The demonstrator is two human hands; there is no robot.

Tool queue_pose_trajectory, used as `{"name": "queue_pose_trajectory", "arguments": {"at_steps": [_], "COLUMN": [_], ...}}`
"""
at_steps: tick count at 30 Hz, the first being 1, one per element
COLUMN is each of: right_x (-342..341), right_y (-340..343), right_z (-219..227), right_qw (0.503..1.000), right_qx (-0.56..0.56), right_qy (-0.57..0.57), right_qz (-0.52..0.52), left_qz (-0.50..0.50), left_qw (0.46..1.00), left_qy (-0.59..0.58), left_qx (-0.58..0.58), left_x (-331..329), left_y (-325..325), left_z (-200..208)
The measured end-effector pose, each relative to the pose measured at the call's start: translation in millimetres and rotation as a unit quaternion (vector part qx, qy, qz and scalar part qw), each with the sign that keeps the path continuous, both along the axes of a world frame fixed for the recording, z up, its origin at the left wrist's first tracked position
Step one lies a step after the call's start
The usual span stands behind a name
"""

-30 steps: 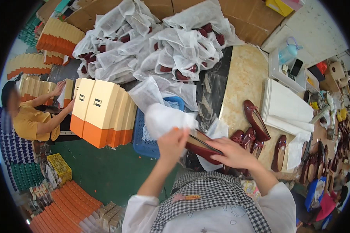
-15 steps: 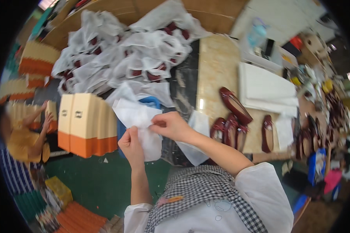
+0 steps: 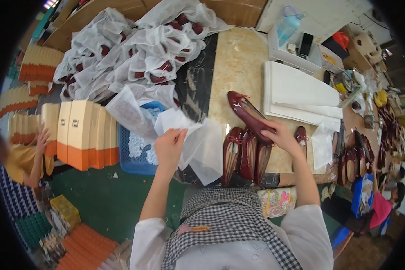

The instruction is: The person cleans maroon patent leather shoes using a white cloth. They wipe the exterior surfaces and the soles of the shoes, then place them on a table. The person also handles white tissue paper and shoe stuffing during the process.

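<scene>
Two hands at work, head view. Writing first: small dark label marks [image 3: 74, 122] sit on the cream upper parts of the cream-and-orange boxes [image 3: 79, 144] on your left, too small to make out. An orange badge [image 3: 200, 228] is pinned to your checked apron [image 3: 220, 211], its lettering blurred. A pouch [image 3: 276, 201] printed with cartoon figures shows under the table edge, beyond the apron.

Changes: half a second ago both your hands met at the white bag [image 3: 177, 120]. Your right hand [image 3: 281, 137] has since left it and gone across to the table [image 3: 231, 51]; your left hand [image 3: 168, 146] keeps the bag.

Positions: left thumb and fingers pinched on the bag, which rises in front of them, near the blue basket [image 3: 132, 167]. Right thumb and fingers closed on the heel end of a glossy burgundy shoe [image 3: 244, 112]. Shoe lies forward and left of that hand, toe pointing away from you; cannot tell whether it bears on the table. Upright burgundy shoes [image 3: 246, 159] stand side by side just below it, between your hands and nearer the right. White sheets [image 3: 301, 85] lie stacked to its right. Bagged shoes [image 3: 135, 54] heaped at far left of the table.
</scene>
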State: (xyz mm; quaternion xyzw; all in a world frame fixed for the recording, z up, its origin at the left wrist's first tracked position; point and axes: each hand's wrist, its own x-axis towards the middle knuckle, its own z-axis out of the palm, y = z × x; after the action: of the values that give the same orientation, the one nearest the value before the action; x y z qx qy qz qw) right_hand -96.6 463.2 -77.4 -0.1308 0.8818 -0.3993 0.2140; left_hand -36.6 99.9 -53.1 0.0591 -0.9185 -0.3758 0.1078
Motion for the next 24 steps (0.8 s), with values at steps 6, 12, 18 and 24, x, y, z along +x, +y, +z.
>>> {"name": "queue_pose_trajectory", "arguments": {"at_steps": [6,12,18,24], "right_x": [68.5,10.5,40.1,87.4], "right_y": [-78.9,-269.6,-350.5,-237.2], "right_z": [106.7,47.9,79.6,2.8], "right_qw": [0.967,0.932,0.884,0.954], "right_qx": [0.008,-0.338,-0.436,-0.294], "right_qy": [0.068,-0.113,-0.055,0.059], "right_qz": [0.247,0.063,0.163,-0.008], "left_qz": [0.001,0.098,0.235,0.119], "left_qw": [0.999,0.987,0.923,0.895], "left_qy": [-0.01,0.104,0.113,0.007], "left_qx": [-0.048,0.067,0.283,0.43], "left_x": [21.5,79.3,85.4,56.0], "left_y": [18.1,-6.7,-100.0,-81.2], "left_z": [1.8,66.5,88.0,34.1]}}
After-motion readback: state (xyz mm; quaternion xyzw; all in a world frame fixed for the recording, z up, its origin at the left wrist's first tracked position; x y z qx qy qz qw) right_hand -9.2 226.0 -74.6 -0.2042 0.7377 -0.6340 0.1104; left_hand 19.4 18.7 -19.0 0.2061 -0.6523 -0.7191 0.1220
